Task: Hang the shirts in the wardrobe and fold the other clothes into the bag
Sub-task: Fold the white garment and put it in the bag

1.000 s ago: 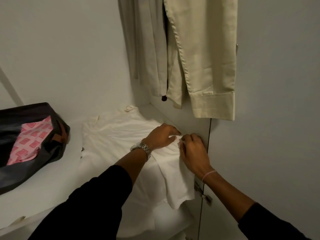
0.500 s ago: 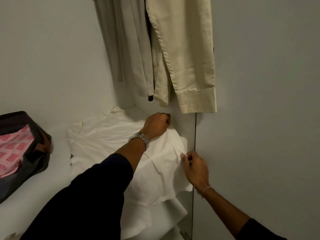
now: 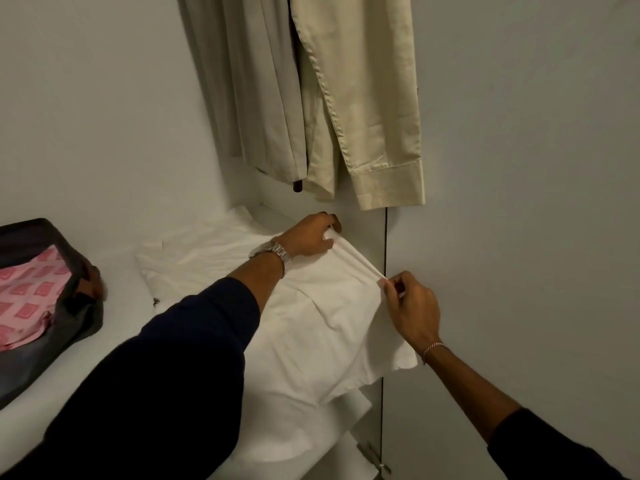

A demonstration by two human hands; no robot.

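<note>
Since a sec ago both hands drew apart along the edge of the soft, creased white cotton garment (image 3: 304,306) at frame centre: left hand (image 3: 311,235) pinches one corner, right hand (image 3: 410,306) the other, cloth taut btwn them, so a fold is prob. being set up. Smooth beige hanging shirt (image 3: 363,98) w/ stiff cuff sits top centre; dark soft bag (image 3: 52,323) w/ pink patterned fabric (image 3: 27,299) far left.

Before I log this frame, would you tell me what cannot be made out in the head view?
- Hangers and rail: cut off by the top edge above the beige shirts.
- Bag: its left part is cut off by the left edge; only a pink garment shows inside.
- White garment: its near-left part is hidden by the left sleeve, so its type is unclear.
- Small dark mark on it: too small to read.
</note>
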